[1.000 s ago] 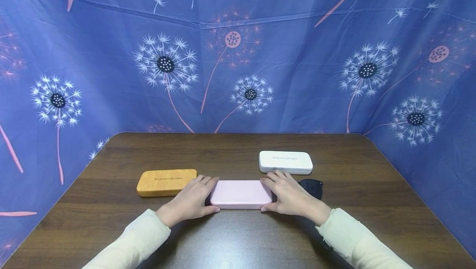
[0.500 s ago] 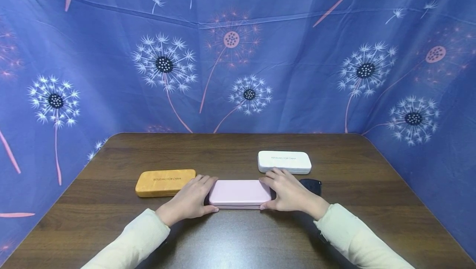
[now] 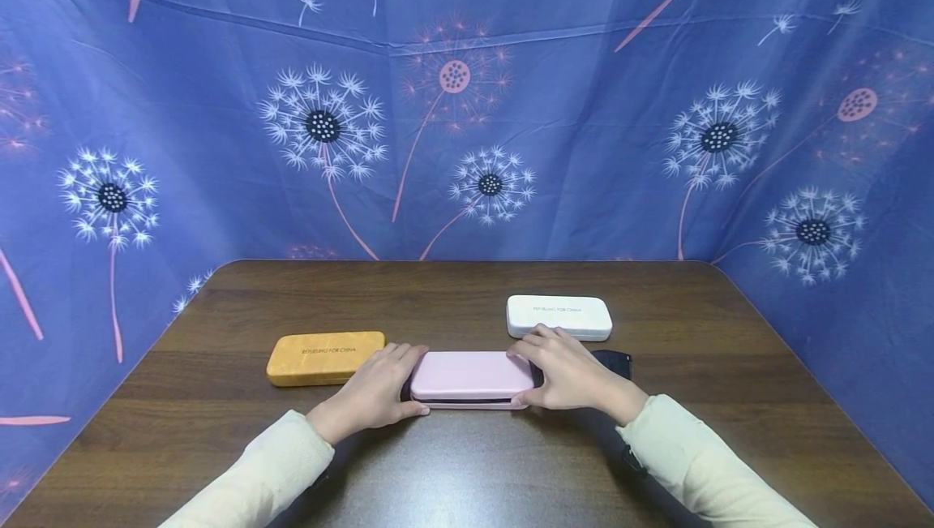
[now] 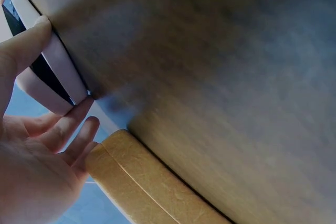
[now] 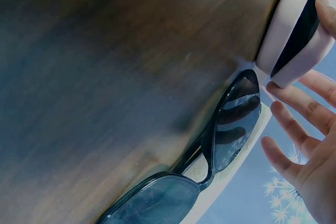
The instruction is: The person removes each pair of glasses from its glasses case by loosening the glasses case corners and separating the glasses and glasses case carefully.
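**Pink glasses case gripped at both ends, lid ajar**

The case lies lengthwise across the middle of a brown wood-grain table. Its lid stands slightly raised from the base along the near edge, leaving a dark gap; the wrist views show the black interior between the two shells.

The left hand grasps the left end: the thumb presses on the base at the front, while fingers reach round to the far side. The right hand grasps the right end, its thumb at the front by the gap and its fingers at the lid's far side; in the right wrist view, the outer fingers extend clear of the case.

An orange glasses case, closed and marked with dark lettering, lies just beside the left hand; whether the fingers touch it cannot be told. A closed white glasses case lies beyond the right hand, whose fingertips overlap its near edge in the head view. Dark-lensed sunglasses rest on the table near that hand, partly hidden by it from above. A blue dandelion-print cloth hangs behind the table.
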`<state>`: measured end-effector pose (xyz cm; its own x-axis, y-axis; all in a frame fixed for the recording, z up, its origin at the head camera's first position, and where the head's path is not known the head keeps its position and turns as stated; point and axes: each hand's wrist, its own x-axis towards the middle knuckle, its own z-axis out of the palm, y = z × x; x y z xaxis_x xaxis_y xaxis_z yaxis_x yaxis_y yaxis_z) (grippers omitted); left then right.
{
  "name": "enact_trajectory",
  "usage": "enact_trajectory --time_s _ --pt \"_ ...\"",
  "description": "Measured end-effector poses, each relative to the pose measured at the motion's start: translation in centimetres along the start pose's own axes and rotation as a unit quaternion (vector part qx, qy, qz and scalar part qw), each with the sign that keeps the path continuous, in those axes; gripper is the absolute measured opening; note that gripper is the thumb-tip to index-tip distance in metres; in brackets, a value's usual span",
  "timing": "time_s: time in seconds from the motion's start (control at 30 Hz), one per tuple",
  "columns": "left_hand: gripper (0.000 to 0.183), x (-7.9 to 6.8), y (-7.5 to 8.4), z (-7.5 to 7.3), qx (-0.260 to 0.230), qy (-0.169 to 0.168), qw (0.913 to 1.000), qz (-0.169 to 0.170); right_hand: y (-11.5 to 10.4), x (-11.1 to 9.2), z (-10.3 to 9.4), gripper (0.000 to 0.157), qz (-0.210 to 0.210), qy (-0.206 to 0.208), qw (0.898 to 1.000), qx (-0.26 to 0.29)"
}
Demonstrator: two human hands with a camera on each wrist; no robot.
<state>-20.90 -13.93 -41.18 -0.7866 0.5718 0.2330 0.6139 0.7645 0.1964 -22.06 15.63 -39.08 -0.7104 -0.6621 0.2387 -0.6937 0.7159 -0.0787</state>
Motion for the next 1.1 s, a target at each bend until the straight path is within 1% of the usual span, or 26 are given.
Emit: enact_trajectory --time_s 0.17,0.33,0.83,1.1 --pt "0.077 -0.1 0.0 0.1 -0.007 0.0 0.9999 -0.008 0.0 0.1 -0.2 0.053 0.004 -0.007 1.0 0.003" --pt "0.078 -0.1 0.0 0.0 -0.008 0.005 0.9999 -0.005 -0.1 0.2 -0.5 0.051 -0.007 -0.014 1.0 0.007" --pt "0.079 -0.1 -0.1 0.0 -0.004 0.016 0.9999 -0.001 0.1 1.1 -1.7 0.046 -0.016 -0.075 0.997 0.015" --pt "0.08 -0.1 0.0 0.2 -0.018 0.03 0.9993 -0.011 0.4 1.4 -2.1 0.044 -0.028 -0.094 0.995 0.009"
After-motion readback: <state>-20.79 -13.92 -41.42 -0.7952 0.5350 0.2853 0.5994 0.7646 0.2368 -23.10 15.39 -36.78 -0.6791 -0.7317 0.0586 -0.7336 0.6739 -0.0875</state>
